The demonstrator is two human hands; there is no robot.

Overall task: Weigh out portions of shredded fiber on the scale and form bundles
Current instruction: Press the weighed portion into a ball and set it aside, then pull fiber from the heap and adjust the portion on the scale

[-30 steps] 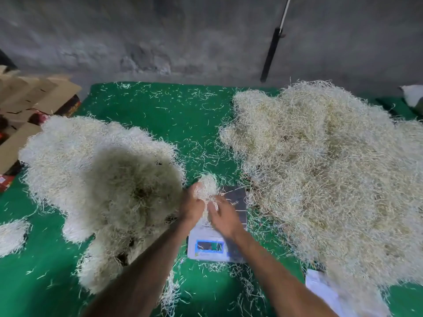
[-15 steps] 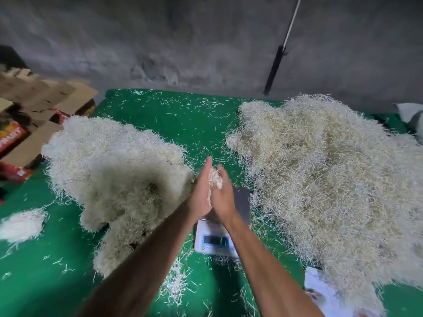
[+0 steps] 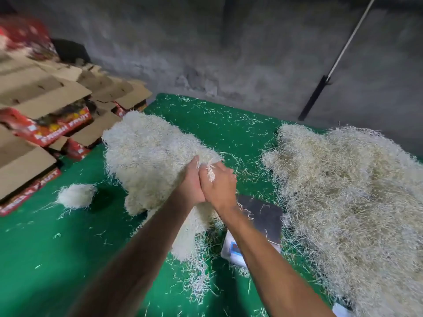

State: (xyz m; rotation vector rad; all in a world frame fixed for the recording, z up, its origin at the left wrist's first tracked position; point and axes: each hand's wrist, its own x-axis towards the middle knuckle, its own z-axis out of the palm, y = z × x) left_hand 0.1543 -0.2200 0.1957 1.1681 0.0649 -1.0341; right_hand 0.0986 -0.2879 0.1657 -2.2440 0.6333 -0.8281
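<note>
Above the near middle of the green mat, the left hand and right hand press palm to palm around a small portion of fiber, with only a few strands poking out between the fingers. Half a second ago the same hands were squeezing the portion right over the scale; now they are lifted and swung left, in front of the pale pile, and the scale's dark plate sits bare. By my judgement the weighing of this portion is done and the pressing into a bundle is under way. One finished bundle lies alone toward the mat's left edge, a likely spot for this one. A larger, looser heap covers the right side. Stray strands litter the mat. Flattened cardboard boxes are stacked past the left edge, and a rough grey wall with a leaning pole stands behind.
</note>
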